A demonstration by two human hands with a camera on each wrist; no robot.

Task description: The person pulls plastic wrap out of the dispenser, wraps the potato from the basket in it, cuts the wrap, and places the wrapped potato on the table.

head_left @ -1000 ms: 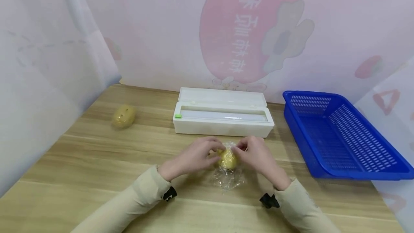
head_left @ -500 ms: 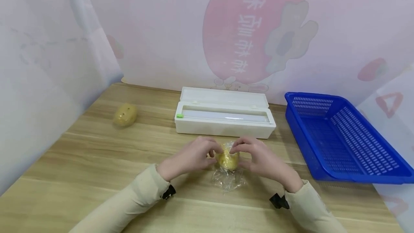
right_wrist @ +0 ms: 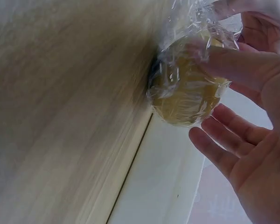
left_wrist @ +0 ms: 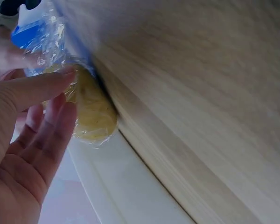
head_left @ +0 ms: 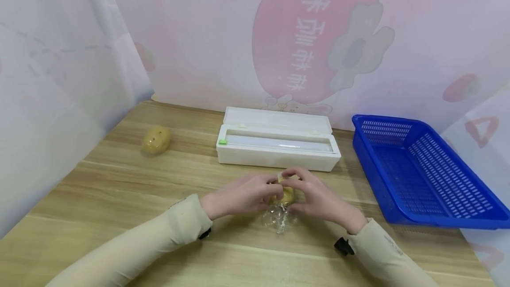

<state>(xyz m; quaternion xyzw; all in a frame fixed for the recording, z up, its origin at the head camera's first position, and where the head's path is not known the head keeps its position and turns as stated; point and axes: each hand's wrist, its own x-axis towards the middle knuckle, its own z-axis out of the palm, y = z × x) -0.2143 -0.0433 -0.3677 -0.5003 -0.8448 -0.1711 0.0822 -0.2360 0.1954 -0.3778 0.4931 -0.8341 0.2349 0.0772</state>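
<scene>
A yellow potato (head_left: 287, 195) lies on the table in front of me, wrapped in clear plastic wrap (head_left: 274, 219) whose loose crumpled end spreads toward me. My left hand (head_left: 245, 193) grips its left side, fingers reaching over the top; in the left wrist view the thumb lies against the film. From the right, my right hand (head_left: 324, 196) holds the potato between thumb and fingers. The right wrist view shows the film (right_wrist: 191, 21) bunched at one end of the potato (right_wrist: 184, 100), with the right thumb across it. The hands partly cover the potato in the head view.
Behind the hands stands a white plastic wrap dispenser (head_left: 275, 159), lid raised, a roll (head_left: 279, 142) inside. A blue perforated basket (head_left: 398, 180) sits at the right edge. Another potato (head_left: 156, 139), shiny with film, lies at the far left. Printed cloth (head_left: 199, 34) encloses the wooden table (head_left: 119, 198).
My left hand has moved in over the potato's top, hiding more of it. The right hand has spread from pinching the film to holding the potato's side. The loose film end has bunched narrower.
</scene>
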